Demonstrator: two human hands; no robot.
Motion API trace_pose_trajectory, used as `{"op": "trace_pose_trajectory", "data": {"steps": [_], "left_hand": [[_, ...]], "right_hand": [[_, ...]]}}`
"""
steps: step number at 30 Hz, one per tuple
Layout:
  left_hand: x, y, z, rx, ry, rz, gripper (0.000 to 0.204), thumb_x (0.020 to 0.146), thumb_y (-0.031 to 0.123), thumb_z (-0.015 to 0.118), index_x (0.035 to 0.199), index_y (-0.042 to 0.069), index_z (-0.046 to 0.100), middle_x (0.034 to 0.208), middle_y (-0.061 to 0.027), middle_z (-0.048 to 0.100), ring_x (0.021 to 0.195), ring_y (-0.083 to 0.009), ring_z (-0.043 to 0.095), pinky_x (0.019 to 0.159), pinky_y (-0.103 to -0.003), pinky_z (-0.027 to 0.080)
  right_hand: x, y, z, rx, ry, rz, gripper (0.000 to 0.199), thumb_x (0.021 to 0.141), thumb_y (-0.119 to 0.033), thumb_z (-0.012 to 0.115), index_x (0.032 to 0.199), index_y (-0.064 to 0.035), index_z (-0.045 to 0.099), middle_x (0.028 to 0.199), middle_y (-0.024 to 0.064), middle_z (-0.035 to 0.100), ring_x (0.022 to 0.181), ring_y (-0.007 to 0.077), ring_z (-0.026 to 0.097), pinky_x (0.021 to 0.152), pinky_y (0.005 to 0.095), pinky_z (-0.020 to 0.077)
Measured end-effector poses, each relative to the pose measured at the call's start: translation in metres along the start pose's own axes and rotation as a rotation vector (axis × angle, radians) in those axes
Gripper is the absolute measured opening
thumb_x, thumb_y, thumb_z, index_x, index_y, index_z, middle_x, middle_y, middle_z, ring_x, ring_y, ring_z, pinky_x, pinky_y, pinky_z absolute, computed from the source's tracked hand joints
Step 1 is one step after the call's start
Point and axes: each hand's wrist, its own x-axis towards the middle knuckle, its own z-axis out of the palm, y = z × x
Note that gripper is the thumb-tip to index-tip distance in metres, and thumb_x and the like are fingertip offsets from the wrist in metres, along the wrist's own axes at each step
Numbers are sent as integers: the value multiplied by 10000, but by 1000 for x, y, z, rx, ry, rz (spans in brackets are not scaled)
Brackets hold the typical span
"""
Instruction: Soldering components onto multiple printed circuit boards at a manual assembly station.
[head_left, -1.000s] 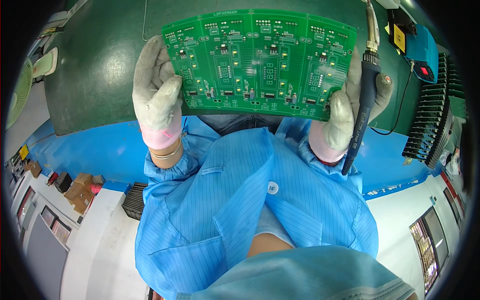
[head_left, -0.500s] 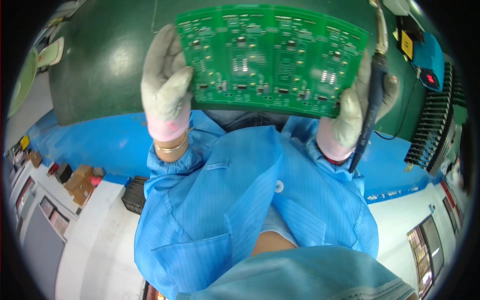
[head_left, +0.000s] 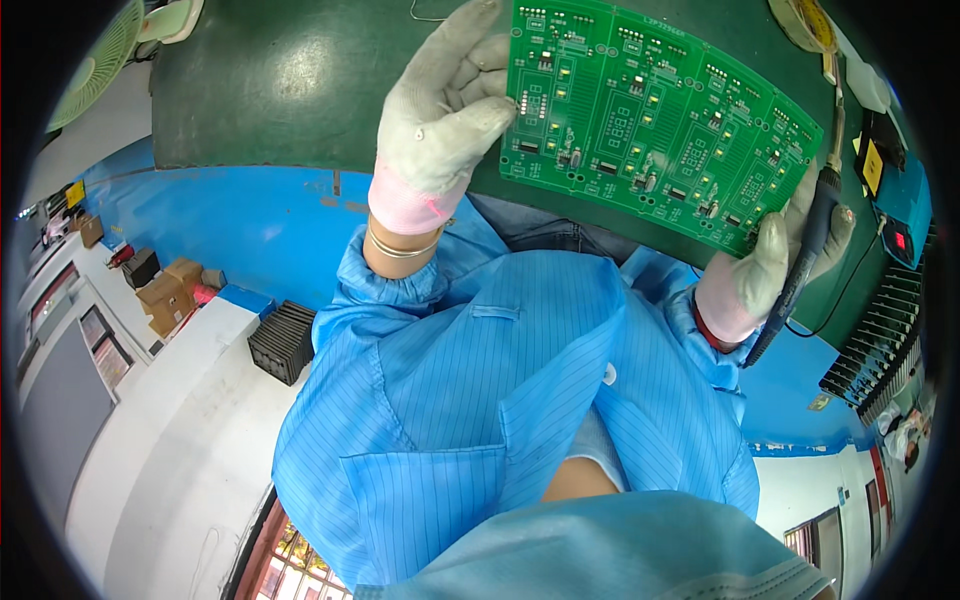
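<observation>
A green circuit board panel (head_left: pixel 660 130), with small components soldered on, is held up over the table, its right end lower than its left. My left hand (head_left: pixel 440 115), in a pale glove, has its thumb on the board's left edge. Its index finger points upward, and the other fingers bend toward that edge, their tips partly hidden. My gloved right hand (head_left: pixel 770 260) grips the lower right corner with the thumb in front. A soldering iron (head_left: pixel 815 235) with a dark blue handle also rests in that hand, its metal end pointing away from me.
Beneath the board lies a green tabletop (head_left: pixel 270 90). On the right are a blue soldering station (head_left: pixel 900 205) with a red display, its cable, and a black slotted rack (head_left: pixel 875 340). A round yellowish container (head_left: pixel 803 22) lies near the iron's tip. A green fan (head_left: pixel 100 60) stands far left.
The board has shifted right in view and tilted, its right end now lower. My left index finger has straightened upward at the board's edge. My right hand keeps the board corner and iron.
</observation>
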Motion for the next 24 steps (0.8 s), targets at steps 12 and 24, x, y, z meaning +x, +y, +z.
{"op": "trace_pose_trajectory", "data": {"steps": [12, 24], "left_hand": [[2, -4, -23, 192, -145, 103, 688, 796, -6, 507, 1422, -14, 223, 1347, -215, 435, 1164, -258, 515, 922, -331, 465], [6, 0, -11, 177, -62, 88, 738, 773, 26, 615, 1387, -85, 222, 1237, -229, 506, 1095, -249, 559, 913, -329, 473]], "right_hand": [[-5, -5, 18, 105, 55, 44, 635, 848, -104, 626, 1370, -145, 268, 1308, 352, 403, 1228, 361, 447, 1024, 464, 345], [-4, 0, 13, 113, 67, 12, 655, 836, -153, 668, 1353, -155, 266, 1292, 323, 445, 1212, 324, 472, 1007, 441, 367]]}}
